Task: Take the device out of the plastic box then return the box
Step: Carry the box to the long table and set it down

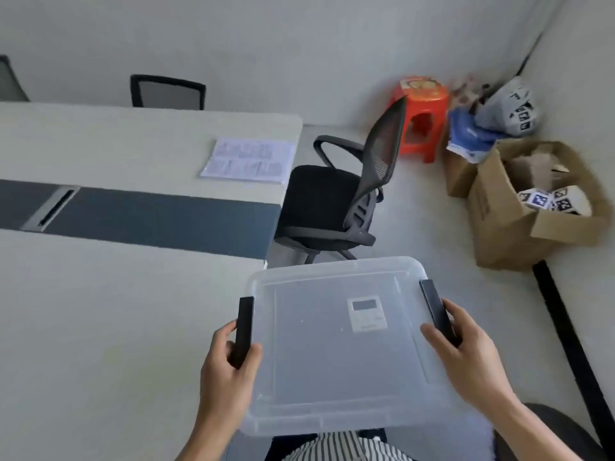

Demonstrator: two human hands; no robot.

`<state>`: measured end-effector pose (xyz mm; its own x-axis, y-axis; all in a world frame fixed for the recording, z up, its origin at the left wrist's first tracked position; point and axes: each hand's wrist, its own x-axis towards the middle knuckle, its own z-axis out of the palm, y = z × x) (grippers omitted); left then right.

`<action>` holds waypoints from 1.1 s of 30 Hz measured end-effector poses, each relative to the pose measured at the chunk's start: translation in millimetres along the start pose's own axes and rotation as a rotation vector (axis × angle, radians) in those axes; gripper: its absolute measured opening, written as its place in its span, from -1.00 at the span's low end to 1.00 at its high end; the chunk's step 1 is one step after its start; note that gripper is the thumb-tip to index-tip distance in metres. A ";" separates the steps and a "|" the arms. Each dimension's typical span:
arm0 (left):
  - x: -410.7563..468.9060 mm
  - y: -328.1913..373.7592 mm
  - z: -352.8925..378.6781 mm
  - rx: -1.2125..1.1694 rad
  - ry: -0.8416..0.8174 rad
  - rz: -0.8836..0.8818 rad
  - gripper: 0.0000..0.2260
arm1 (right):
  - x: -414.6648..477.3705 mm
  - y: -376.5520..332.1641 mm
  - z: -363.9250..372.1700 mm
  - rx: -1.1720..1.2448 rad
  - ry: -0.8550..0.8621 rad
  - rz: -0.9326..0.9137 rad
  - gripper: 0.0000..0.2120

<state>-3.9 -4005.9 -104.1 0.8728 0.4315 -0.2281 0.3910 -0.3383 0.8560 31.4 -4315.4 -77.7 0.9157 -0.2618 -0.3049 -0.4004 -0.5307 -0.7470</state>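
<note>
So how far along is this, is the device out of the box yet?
Not yet. Nothing looks done: the lid is on and the device shows through it, inside the box. In hand: the left hand and right hand each grip a black latch, holding the box beside the table. Left: open it, take the device out, return the box.

printed sheet [248, 160] too blurred, no text legible anywhere

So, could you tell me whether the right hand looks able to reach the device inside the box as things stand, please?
Probably not yet: the lid covers the device, and the right hand grips a black latch.
</note>
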 end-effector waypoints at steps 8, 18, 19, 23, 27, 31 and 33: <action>7.4 -36.1 -37.2 -0.104 0.308 -0.233 -0.68 | 90.2 -83.7 83.3 -0.212 -0.313 -0.270 -0.51; 34.8 -72.6 -109.9 -0.157 0.570 -0.405 -0.77 | 114.2 -175.9 220.8 -0.463 -0.545 -0.542 -0.51; 35.1 -72.9 -114.4 -0.171 0.598 -0.420 -0.76 | 115.9 -184.2 231.8 -0.477 -0.564 -0.563 -0.52; 41.8 -79.0 -122.5 -0.164 0.653 -0.509 -0.71 | 127.1 -214.8 279.7 -0.532 -0.650 -0.662 -0.52; 47.5 -86.5 -117.1 -0.199 0.716 -0.608 -0.63 | 139.0 -233.0 327.8 -0.539 -0.763 -0.712 -0.51; 54.7 -90.2 -109.2 -0.243 0.769 -0.687 -0.60 | 144.7 -242.7 357.4 -0.524 -0.859 -0.731 -0.53; 59.4 -91.8 -107.9 -0.258 0.792 -0.715 -0.57 | 150.1 -245.0 366.1 -0.523 -0.893 -0.743 -0.50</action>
<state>-19.5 -3859.0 -146.1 -0.0022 0.9045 -0.4265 0.5783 0.3491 0.7373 279.3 -3929.5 -156.7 0.5471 0.7570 -0.3574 0.4373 -0.6225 -0.6491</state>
